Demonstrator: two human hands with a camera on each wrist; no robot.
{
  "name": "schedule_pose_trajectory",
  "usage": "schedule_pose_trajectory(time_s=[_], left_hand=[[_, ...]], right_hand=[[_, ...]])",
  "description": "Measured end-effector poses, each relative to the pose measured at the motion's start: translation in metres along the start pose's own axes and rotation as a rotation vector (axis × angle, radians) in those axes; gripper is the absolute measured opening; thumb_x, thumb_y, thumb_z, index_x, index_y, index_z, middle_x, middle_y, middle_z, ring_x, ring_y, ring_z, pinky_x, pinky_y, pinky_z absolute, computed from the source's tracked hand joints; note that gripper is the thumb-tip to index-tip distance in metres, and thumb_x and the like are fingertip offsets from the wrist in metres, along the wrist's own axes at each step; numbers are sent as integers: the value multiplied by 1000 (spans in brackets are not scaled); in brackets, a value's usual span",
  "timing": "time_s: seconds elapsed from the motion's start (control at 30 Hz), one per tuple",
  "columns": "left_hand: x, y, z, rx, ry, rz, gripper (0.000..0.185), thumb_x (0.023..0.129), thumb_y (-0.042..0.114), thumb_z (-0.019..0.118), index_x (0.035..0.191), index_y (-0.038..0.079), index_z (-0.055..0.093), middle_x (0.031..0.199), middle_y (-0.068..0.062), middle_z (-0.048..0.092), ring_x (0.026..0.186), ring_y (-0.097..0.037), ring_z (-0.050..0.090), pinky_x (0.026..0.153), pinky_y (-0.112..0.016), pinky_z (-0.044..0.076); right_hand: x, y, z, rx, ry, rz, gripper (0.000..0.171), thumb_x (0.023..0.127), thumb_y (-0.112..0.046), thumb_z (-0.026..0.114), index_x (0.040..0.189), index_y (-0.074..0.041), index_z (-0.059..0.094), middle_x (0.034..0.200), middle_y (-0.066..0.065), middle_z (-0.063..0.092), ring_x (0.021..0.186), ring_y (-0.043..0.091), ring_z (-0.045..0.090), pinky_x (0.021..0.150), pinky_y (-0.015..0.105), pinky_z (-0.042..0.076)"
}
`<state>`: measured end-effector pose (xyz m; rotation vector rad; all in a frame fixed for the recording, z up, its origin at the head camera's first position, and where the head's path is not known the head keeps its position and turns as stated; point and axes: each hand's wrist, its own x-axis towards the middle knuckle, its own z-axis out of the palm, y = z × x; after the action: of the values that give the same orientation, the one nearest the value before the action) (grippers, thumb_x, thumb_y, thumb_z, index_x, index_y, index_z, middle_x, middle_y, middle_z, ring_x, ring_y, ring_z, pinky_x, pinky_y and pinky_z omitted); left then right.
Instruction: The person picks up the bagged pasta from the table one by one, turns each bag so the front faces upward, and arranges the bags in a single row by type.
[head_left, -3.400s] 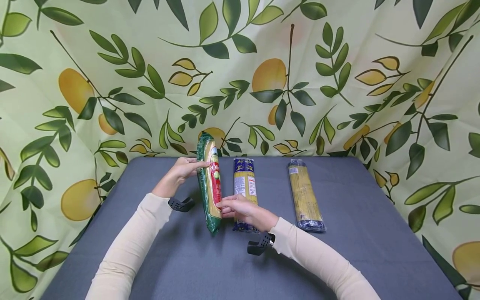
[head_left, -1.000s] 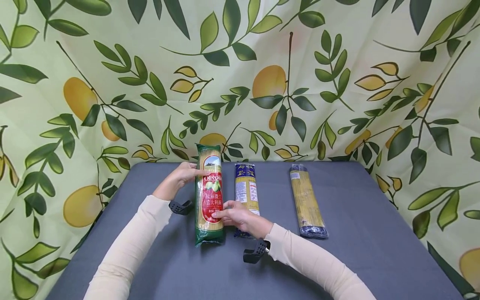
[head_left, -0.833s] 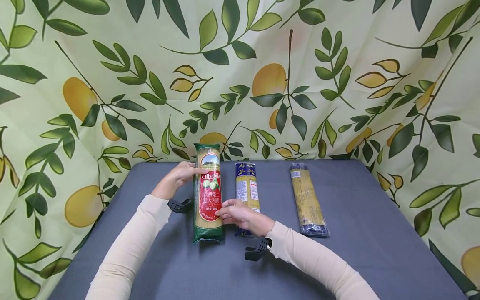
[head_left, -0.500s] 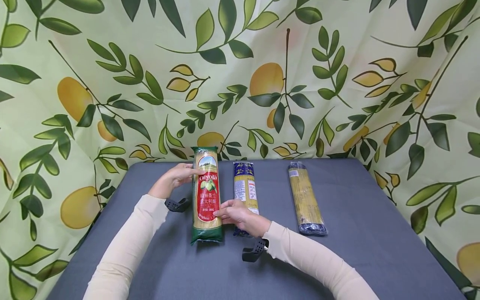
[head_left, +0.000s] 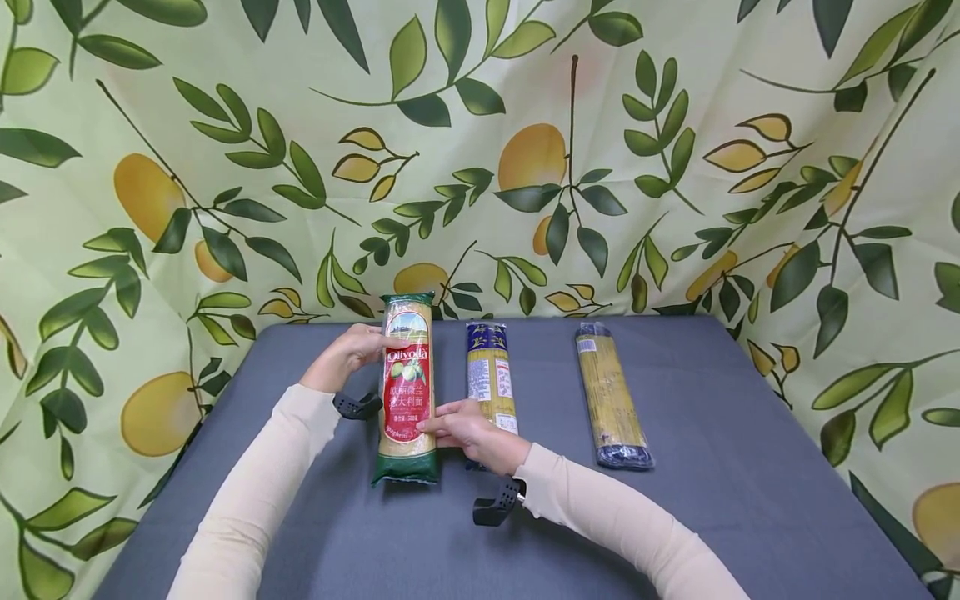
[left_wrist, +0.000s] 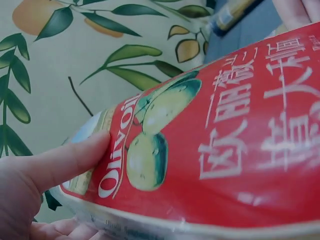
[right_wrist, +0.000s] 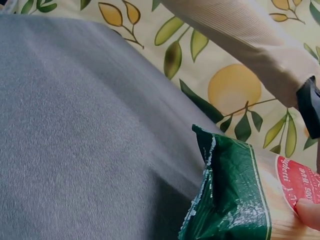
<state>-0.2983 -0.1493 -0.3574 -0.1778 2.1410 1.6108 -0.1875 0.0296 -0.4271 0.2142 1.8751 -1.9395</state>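
Note:
Between both hands is a spaghetti packet (head_left: pixel 407 387) with green ends and a red label, its printed front turned up to the head camera. My left hand (head_left: pixel 348 354) grips its upper left side, the thumb (left_wrist: pixel 75 160) lying across the label and the other fingers partly hidden underneath. At the lower right side my right hand (head_left: pixel 472 433) pinches it, thumb on the label's lower edge. The right wrist view catches the packet's green crimped end (right_wrist: pixel 225 187) above the table, which bears a shadow below it.
A blue-ended pasta packet (head_left: pixel 491 375) lies just right of the held one, its lower part behind the right hand. Another yellow pasta packet (head_left: pixel 611 396) lies farther right. The grey table (head_left: pixel 720 500) ends at a leaf-print cloth (head_left: pixel 480 150).
The spaghetti packet was seen edge-on at first, then turned so its red front faces up. In the last half second, packet and hands have shifted slightly left.

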Motion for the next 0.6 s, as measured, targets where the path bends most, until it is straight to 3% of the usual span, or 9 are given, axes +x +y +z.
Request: schedule_pose_trajectory(time_s=[0.1,0.23,0.4,0.47,0.6], left_hand=[[3,2,-2,17,-4,2,56,88,8,65,135,-13,44,73,8,61,72,-8,60,103,-37,49],[6,3,-5,44,-69,21,56,91,9,61,138,-12,40,75,9,61,74,-6,61,99,-33,49],[11,-1,-7,32,-103,5,60,93,10,60,143,-9,34,83,7,61,78,-7,61,107,-37,47],[13,-5,-8,20,-96,-6,59,92,10,61,142,-10,36,82,6,61,77,-7,61,103,-35,50],[16,-12,-11,-23,-98,-16,50,91,9,61,133,-12,43,76,7,63,72,-6,63,80,-22,55]], right_hand=[[1,-1,4,3,15,-4,28,80,-2,74,106,8,66,102,23,73,78,19,74,75,33,62],[4,-2,7,10,32,5,26,79,-2,74,102,6,67,100,22,74,79,20,74,74,33,62],[6,0,10,12,53,20,24,79,-3,75,100,4,68,100,20,74,76,18,73,73,33,62],[7,2,13,15,65,19,23,78,-3,76,98,3,69,98,19,75,74,17,73,72,32,62],[10,5,19,21,94,19,20,75,-1,77,93,3,69,93,19,75,69,15,72,67,30,62]])
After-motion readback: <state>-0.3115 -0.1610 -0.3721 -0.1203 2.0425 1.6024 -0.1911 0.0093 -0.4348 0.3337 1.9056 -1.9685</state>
